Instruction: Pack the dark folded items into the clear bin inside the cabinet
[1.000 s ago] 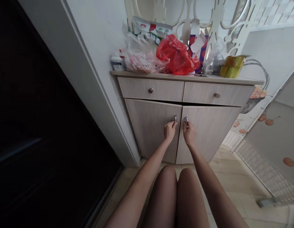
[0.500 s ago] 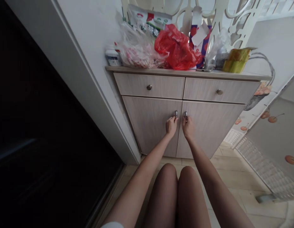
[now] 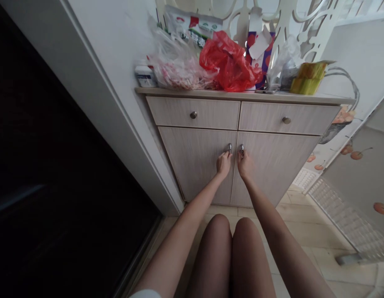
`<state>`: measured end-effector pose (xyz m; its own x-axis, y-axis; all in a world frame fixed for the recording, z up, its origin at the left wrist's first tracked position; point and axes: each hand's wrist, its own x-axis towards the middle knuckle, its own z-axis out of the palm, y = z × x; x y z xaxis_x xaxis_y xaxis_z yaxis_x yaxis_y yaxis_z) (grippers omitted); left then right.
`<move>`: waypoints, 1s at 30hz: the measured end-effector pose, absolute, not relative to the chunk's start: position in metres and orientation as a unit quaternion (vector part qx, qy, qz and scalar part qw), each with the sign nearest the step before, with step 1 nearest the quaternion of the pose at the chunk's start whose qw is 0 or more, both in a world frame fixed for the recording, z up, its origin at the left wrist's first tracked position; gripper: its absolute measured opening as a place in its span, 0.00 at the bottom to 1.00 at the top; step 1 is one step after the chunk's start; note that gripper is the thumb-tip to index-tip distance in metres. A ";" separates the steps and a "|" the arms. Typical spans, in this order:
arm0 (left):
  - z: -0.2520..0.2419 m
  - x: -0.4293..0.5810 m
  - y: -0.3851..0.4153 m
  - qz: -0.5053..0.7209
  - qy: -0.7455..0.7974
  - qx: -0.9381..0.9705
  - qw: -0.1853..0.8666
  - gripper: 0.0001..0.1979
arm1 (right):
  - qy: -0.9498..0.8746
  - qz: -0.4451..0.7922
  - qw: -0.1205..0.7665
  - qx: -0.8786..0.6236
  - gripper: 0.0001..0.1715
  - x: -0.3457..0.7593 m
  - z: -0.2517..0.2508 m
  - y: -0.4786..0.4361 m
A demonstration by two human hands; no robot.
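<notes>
Side by side at the middle of a pale wood-grain cabinet (image 3: 278, 165), both my hands grip the small metal handles of its two doors. My left hand (image 3: 223, 164) is closed on the left door handle (image 3: 229, 147), its fingers round the lower end. On the other side of the seam, my right hand (image 3: 245, 164) pinches the right door handle (image 3: 242, 147). Both the left door (image 3: 192, 161) and the right door (image 3: 281, 157) sit closed against the cabinet front. Above them are two closed drawers with round knobs (image 3: 193, 115).
On the cabinet top lie a red plastic bag (image 3: 227, 62), a clear bag (image 3: 182, 70), a white jar (image 3: 145, 76) and a yellow packet (image 3: 308, 78). A dark door panel (image 3: 55, 186) stands at left. My knees (image 3: 219, 231) are just below the cabinet.
Almost nothing differs; the view has shifted very slightly. Both hands keep their hold on the handles, and the doors remain closed.
</notes>
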<state>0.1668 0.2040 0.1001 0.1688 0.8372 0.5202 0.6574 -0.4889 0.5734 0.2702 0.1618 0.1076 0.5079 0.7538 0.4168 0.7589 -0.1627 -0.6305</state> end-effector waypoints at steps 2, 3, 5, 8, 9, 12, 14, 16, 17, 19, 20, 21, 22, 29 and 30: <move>0.100 0.167 0.205 0.415 0.495 0.756 0.106 0.11 | -0.496 0.004 0.415 -0.763 0.26 0.270 0.107 0.162; 0.100 0.167 0.205 0.413 0.497 0.756 0.106 0.11 | -0.498 0.005 0.418 -0.760 0.26 0.270 0.107 0.162; 0.101 0.167 0.204 0.407 0.502 0.756 0.108 0.11 | -0.503 0.006 0.431 -0.749 0.28 0.270 0.108 0.161; 0.106 0.168 0.201 0.393 0.510 0.757 0.111 0.11 | -0.495 0.017 0.438 -0.750 0.28 0.269 0.110 0.160; 0.108 0.169 0.200 0.386 0.514 0.758 0.109 0.12 | -0.492 0.025 0.433 -0.754 0.28 0.269 0.112 0.160; 0.117 0.168 0.196 0.356 0.530 0.762 0.107 0.12 | -0.500 0.059 0.413 -0.759 0.25 0.272 0.118 0.159; 0.124 0.164 0.193 0.338 0.538 0.762 0.127 0.11 | -0.513 0.082 0.406 -0.752 0.24 0.277 0.122 0.157; 0.130 0.157 0.189 0.348 0.543 0.746 0.165 0.10 | -0.515 0.111 0.426 -0.735 0.26 0.287 0.123 0.150; 0.131 0.152 0.186 0.367 0.545 0.728 0.196 0.11 | -0.504 0.133 0.453 -0.723 0.29 0.292 0.122 0.143; 0.132 0.139 0.178 0.419 0.538 0.668 0.299 0.18 | -0.466 0.219 0.529 -0.675 0.36 0.304 0.118 0.124; 0.130 0.131 0.172 0.438 0.517 0.631 0.377 0.23 | -0.444 0.285 0.565 -0.634 0.41 0.310 0.115 0.113; 0.128 0.124 0.166 0.448 0.480 0.594 0.465 0.28 | -0.425 0.357 0.591 -0.586 0.44 0.316 0.112 0.101; 0.125 0.116 0.159 0.451 0.427 0.555 0.553 0.30 | -0.409 0.427 0.607 -0.530 0.47 0.320 0.109 0.088; 0.104 0.105 0.115 0.503 0.118 0.281 0.809 0.30 | -0.334 0.660 0.652 -0.165 0.46 0.321 0.086 0.050; 0.102 0.109 0.112 0.510 0.103 0.249 0.817 0.30 | -0.325 0.675 0.651 -0.125 0.47 0.318 0.083 0.052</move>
